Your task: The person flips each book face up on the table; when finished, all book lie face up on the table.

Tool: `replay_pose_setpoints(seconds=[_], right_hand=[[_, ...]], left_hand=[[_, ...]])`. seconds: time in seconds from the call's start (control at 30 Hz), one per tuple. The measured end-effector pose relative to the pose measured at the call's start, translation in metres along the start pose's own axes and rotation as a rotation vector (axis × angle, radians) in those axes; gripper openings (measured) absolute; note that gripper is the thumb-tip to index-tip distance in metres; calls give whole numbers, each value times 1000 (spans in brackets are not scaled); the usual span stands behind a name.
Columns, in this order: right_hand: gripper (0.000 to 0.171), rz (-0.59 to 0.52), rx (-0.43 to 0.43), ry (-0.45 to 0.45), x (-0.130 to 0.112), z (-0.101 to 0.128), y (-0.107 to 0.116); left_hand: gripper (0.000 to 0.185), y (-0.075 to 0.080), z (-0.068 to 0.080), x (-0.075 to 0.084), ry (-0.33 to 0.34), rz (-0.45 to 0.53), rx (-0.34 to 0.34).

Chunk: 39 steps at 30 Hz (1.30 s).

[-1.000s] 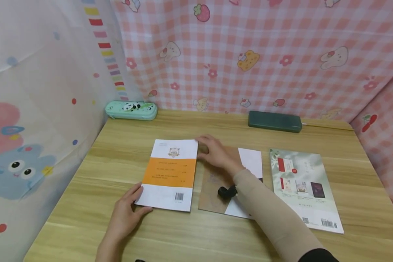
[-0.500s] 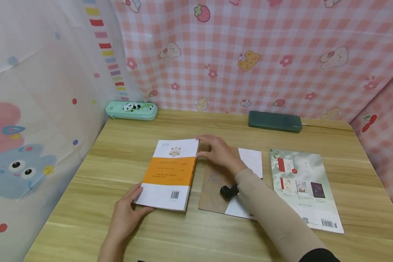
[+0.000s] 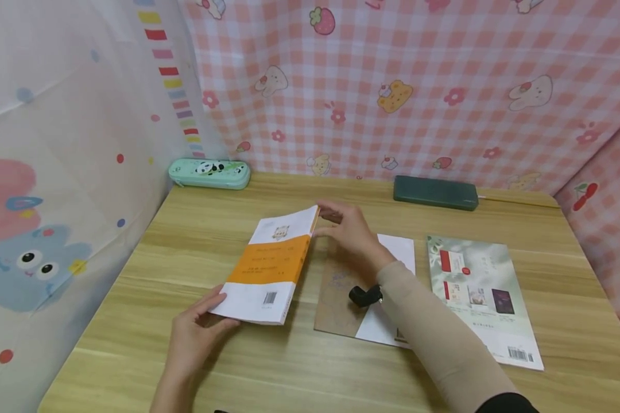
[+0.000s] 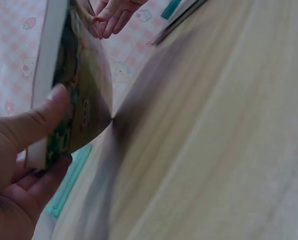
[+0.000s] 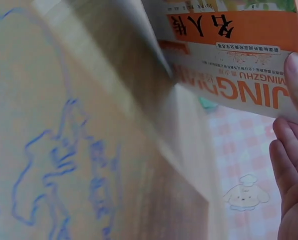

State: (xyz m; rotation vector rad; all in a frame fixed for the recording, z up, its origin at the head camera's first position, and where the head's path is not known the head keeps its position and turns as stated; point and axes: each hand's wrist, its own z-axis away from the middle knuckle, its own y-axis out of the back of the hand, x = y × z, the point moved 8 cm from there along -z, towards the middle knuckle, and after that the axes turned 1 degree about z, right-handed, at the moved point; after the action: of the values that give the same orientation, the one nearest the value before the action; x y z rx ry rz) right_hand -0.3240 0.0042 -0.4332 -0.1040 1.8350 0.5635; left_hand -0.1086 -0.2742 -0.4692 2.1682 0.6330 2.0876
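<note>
A paperback book (image 3: 268, 261), its back cover white with an orange band, is tilted with its right side raised above the wooden table. At its lower left corner my left hand (image 3: 193, 332) holds it; the left wrist view shows the thumb on one cover and fingers under the edge. My right hand (image 3: 355, 232) pinches the upper right corner. In the right wrist view the front cover (image 5: 233, 55) shows orange and white with large lettering, the thumb lying on it. Beneath the right forearm lies a brown-and-white booklet (image 3: 338, 301), partly hidden.
A pale green magazine (image 3: 480, 287) lies at the right, partly covered by the sleeve. Towards the back are a mint pencil case (image 3: 209, 174) and a dark green case (image 3: 436, 193) with a thin stick (image 3: 519, 201) beside it. Patterned curtains (image 3: 423, 69) border the table (image 3: 108, 344).
The right hand has raised the book's right side, rotating it from nearly flat to a steep tilt. The left hand has kept its grip at the lower left corner.
</note>
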Motion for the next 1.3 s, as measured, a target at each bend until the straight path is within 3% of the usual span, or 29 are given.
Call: replay_pose_setpoints(seconds=[0.17,0.33,0.53,0.7,1.03,1.17,1.3], right_hand=[[57,-136,46,10,-9,-4,6],[51,-170,103,44,-17,-7,12],[43,-139,141,78,-30,-9,16],[38,-81,168,102,-38,-12,16],[35,25,228,181,-55,-14,15],[32,14,242,194,-61,-14,15],[32,-13,254,177,-64,-14,11]], left_hand=[[48,5,0,12,-59,132,90],[42,8,1,26,-157,208,154],[36,6,5,36,-270,159,133],[34,9,9,43,-365,121,162],[31,17,13,48,-313,-36,284],[30,18,14,50,-344,-27,304],[25,19,14,48,-304,-65,327]])
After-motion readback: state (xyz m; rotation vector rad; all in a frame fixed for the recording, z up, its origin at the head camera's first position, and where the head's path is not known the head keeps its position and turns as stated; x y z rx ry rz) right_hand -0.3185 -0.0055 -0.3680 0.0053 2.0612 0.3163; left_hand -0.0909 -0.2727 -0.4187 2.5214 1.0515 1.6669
